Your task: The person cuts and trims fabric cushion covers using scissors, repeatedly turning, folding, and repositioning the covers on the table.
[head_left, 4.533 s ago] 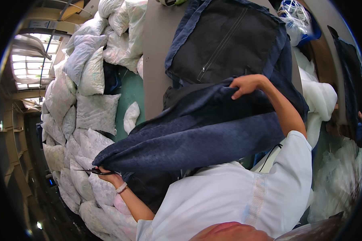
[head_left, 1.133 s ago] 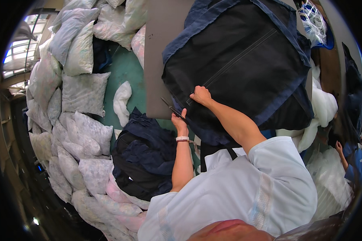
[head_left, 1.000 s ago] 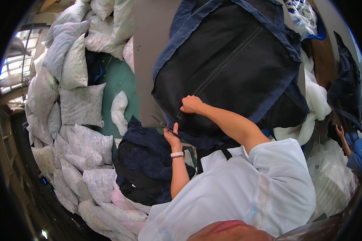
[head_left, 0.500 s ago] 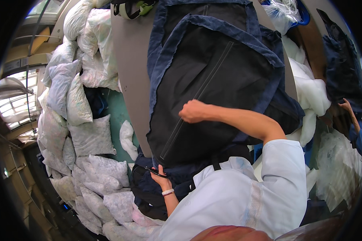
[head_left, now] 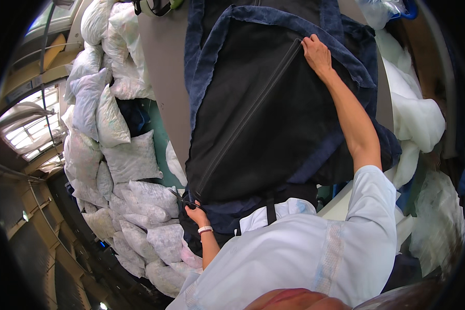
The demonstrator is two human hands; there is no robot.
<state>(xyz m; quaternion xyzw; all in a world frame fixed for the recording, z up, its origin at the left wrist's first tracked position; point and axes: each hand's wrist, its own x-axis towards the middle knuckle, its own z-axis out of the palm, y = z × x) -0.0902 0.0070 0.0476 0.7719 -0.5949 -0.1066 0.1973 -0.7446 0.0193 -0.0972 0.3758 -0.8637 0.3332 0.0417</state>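
On the grey table (head_left: 163,67), centre to 12 o'clock: black-and-navy fabric cover (head_left: 258,134). Likely light, limp; grab by ends of the stitched strip (head_left: 249,114). Right hand (head_left: 316,56), 1 o'clock, at its top; pinching or pressing, can't tell. Left hand (head_left: 196,215), 7 o'clock, curled round black scissors (head_left: 185,201). Blue tub (head_left: 411,9), 2 o'clock: contents hidden.

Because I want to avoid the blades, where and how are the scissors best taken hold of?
Probably the scissors are best gripped by their handles, from the near, lower side: the blades point to the upper left, and the left hand holds the handle end.
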